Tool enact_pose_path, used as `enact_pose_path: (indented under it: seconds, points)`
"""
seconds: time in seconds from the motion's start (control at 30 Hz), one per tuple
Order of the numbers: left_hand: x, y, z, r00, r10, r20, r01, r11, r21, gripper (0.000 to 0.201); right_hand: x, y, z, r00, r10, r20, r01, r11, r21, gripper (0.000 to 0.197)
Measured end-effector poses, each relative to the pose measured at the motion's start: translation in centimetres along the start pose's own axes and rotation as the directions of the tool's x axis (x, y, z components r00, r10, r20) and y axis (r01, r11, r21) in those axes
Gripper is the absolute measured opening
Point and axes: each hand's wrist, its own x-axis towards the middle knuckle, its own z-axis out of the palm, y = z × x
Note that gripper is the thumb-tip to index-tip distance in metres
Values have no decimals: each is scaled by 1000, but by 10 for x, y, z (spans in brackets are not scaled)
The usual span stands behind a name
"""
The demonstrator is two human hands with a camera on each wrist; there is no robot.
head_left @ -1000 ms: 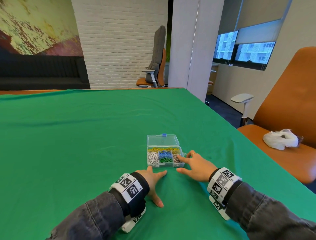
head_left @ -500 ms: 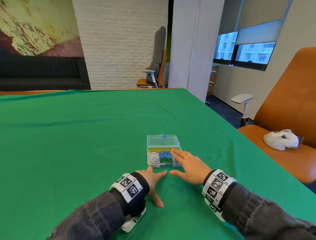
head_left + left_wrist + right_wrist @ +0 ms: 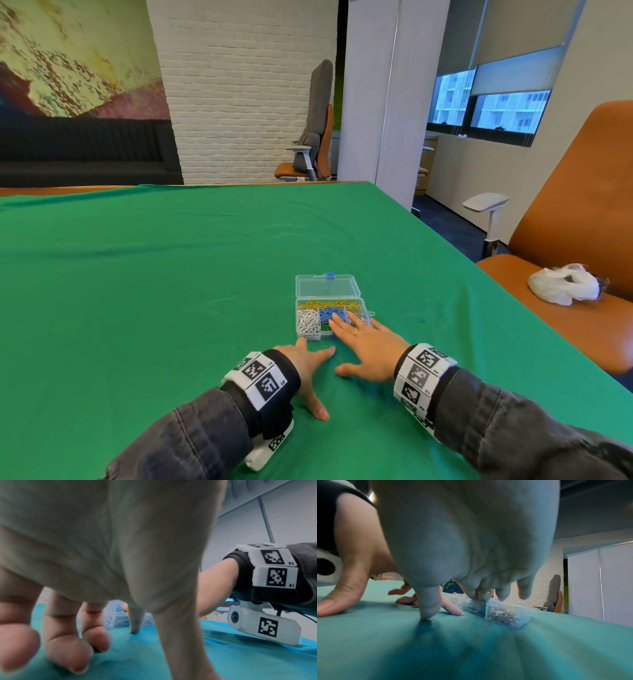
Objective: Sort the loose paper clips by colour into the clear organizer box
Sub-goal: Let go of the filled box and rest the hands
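Leftmost, the left hand (image 3: pixel 308 363) is lying spread, fingertips on the green cloth (image 3: pixel 154 291). Just beyond it, the clear organizer box (image 3: pixel 310 325) is sitting with its lid (image 3: pixel 327 286) open, clips sorted inside. Right of that, the right hand (image 3: pixel 370 346) is reaching over the box, its straight fingers (image 3: pixel 342 323) covering the near compartments, thumb on the cloth.

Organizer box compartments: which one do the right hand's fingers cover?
The right hand lies over the near right compartments of the organizer box; the white clips at near left and yellow clips along the back stay uncovered.
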Motion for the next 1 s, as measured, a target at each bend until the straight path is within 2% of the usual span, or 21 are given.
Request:
enact_pose_path:
  seconds: [0.17,0.37,0.6,0.77,0.9,1.0]
  points:
    - [1,-1,1,1000,-1,-10,1,1000,-3,115,-1,-1,-4,1000,-1,13,1,999,-49,86]
    - [1,0,0,1000,1,-9,-1,1000,1,115,-5,-11,-8,999,-21,-33,21,1000,-18,85]
    - [1,0,1,1000,7,-10,-7,1000,-1,115,-3,-15,-13,999,-19,41,19,1000,-10,79]
    - [-2,1,-2,1000,24,5,-24,1000,0,110,6,-25,-20,995,-96,-33,96,995,-3,81]
    - [-1,-1,-2,999,36,-2,-36,999,-3,108,16,-27,-25,990,-136,37,138,990,-41,74]
    - [2,-4,1,999,46,-5,-46,999,-15,110,21,-25,-28,988,-135,80,142,986,-90,80]
